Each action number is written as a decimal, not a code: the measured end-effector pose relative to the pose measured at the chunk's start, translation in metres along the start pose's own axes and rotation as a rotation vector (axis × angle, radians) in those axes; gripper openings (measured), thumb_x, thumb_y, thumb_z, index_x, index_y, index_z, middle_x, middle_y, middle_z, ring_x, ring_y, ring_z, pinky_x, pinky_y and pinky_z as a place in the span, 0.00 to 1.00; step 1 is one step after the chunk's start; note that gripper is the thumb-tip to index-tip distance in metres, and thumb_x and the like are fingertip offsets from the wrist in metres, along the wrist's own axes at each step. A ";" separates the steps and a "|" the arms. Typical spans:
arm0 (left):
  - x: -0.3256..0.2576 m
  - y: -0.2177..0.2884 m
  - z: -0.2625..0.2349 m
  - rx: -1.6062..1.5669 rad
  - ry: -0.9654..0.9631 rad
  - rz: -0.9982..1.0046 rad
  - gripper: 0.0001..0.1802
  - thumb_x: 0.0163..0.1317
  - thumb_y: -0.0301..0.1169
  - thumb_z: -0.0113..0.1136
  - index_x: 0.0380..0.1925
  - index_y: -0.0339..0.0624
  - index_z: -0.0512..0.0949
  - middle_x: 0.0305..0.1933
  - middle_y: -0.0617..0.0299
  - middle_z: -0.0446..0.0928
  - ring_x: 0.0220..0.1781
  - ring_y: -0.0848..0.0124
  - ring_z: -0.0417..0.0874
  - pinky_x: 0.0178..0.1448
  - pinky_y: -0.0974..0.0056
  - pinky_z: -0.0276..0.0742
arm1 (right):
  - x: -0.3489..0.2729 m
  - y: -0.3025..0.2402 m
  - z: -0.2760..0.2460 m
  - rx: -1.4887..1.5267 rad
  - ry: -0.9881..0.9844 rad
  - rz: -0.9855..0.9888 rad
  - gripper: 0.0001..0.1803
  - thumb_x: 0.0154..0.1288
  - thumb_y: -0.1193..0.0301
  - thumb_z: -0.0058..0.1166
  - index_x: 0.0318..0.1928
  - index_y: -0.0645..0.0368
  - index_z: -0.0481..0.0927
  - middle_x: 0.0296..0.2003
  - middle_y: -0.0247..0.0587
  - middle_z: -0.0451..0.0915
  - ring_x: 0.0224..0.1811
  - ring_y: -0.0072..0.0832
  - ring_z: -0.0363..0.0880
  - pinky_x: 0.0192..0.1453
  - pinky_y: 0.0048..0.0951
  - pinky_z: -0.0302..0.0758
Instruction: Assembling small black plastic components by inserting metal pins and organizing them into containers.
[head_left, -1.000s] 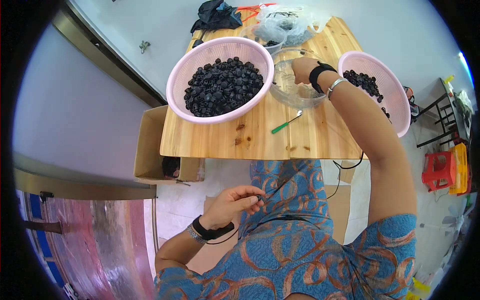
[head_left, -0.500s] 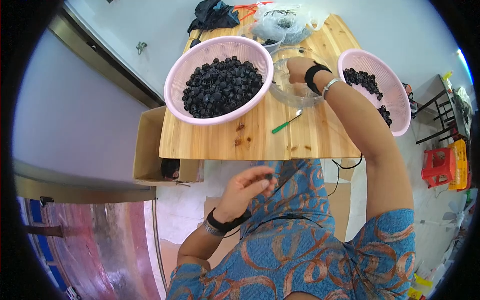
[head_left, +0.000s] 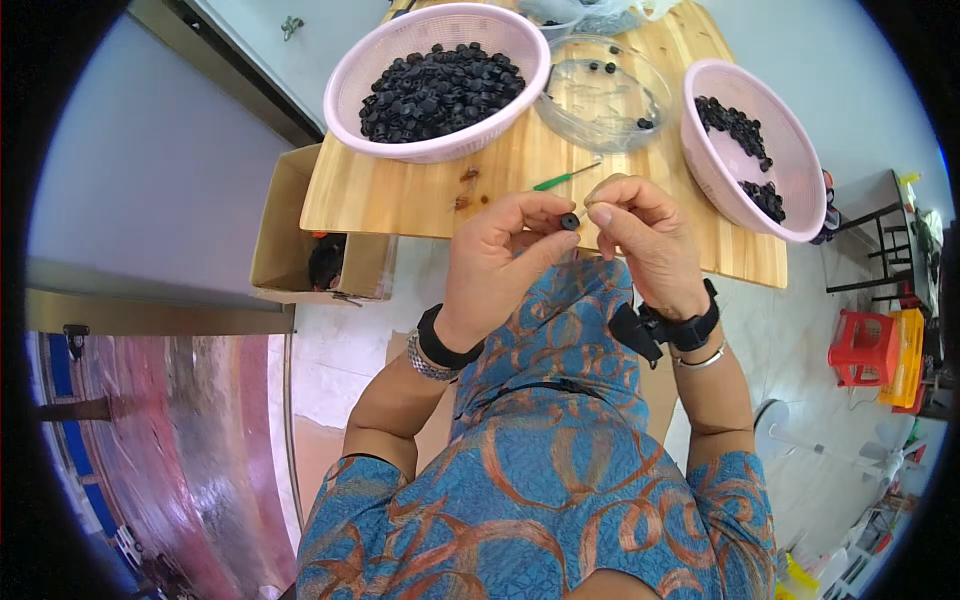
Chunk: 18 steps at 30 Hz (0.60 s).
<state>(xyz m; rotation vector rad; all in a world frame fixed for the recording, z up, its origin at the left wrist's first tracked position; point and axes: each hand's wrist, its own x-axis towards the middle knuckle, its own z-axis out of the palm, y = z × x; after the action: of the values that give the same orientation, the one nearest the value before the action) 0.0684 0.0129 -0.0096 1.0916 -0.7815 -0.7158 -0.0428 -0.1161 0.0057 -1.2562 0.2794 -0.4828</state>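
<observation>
My left hand [head_left: 497, 258] pinches a small round black plastic part [head_left: 569, 221] between thumb and fingers, just past the table's near edge. Close beside it, my right hand [head_left: 648, 238] is closed in a pinch. A thin pale sliver shows at its fingertips, too small to name, pointing toward the black part. Beyond the hands lies a green-handled screwdriver [head_left: 552, 183]. A clear round tub [head_left: 600, 142] farther back holds small transparent pieces and several black bits.
A pink basket [head_left: 345, 110] heaped with black parts stands at the left of the wooden table [head_left: 390, 195]. Another pink basket [head_left: 745, 215], at the right, holds two clusters. A cardboard box [head_left: 272, 235] sits below left; a red stool [head_left: 862, 345] stands far right.
My right hand has come out of the clear tub to meet my left hand. The left hand has risen with the black part. The view has tilted down.
</observation>
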 end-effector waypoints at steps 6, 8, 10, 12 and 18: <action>-0.007 -0.002 0.017 0.214 -0.102 0.072 0.13 0.54 0.18 0.59 0.41 0.34 0.73 0.38 0.63 0.76 0.39 0.78 0.77 0.43 0.75 0.73 | -0.024 0.006 -0.008 0.050 0.052 -0.057 0.05 0.59 0.74 0.56 0.36 0.61 0.77 0.26 0.28 0.76 0.24 0.12 0.70 0.27 0.13 0.67; -0.009 -0.001 0.023 0.192 -0.114 0.044 0.13 0.54 0.18 0.59 0.41 0.34 0.73 0.37 0.63 0.76 0.39 0.78 0.77 0.44 0.75 0.73 | -0.031 0.002 -0.009 -0.037 0.053 -0.105 0.05 0.60 0.75 0.55 0.37 0.62 0.76 0.27 0.29 0.76 0.26 0.12 0.71 0.29 0.13 0.69; -0.010 0.004 0.030 0.188 -0.116 0.035 0.13 0.54 0.17 0.59 0.40 0.34 0.73 0.37 0.63 0.76 0.39 0.78 0.77 0.44 0.75 0.73 | -0.038 -0.002 -0.009 -0.034 0.067 -0.130 0.05 0.60 0.76 0.54 0.37 0.63 0.75 0.28 0.30 0.76 0.26 0.12 0.71 0.29 0.13 0.69; -0.010 0.005 0.034 0.183 -0.117 0.025 0.13 0.54 0.17 0.59 0.40 0.34 0.73 0.36 0.62 0.76 0.39 0.78 0.77 0.44 0.75 0.73 | -0.042 -0.004 -0.008 -0.031 0.081 -0.155 0.05 0.60 0.76 0.54 0.37 0.63 0.75 0.29 0.31 0.75 0.27 0.12 0.71 0.30 0.13 0.70; -0.009 0.007 0.044 0.170 -0.143 0.040 0.12 0.54 0.17 0.58 0.40 0.33 0.74 0.35 0.63 0.76 0.38 0.78 0.77 0.43 0.75 0.73 | -0.048 -0.004 -0.012 -0.058 0.131 -0.243 0.04 0.58 0.78 0.54 0.35 0.64 0.74 0.30 0.33 0.75 0.28 0.16 0.73 0.30 0.16 0.71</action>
<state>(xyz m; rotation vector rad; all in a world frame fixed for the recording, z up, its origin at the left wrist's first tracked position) 0.0282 0.0011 0.0070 1.1833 -0.9979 -0.7090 -0.0910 -0.1032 0.0029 -1.3237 0.2535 -0.7727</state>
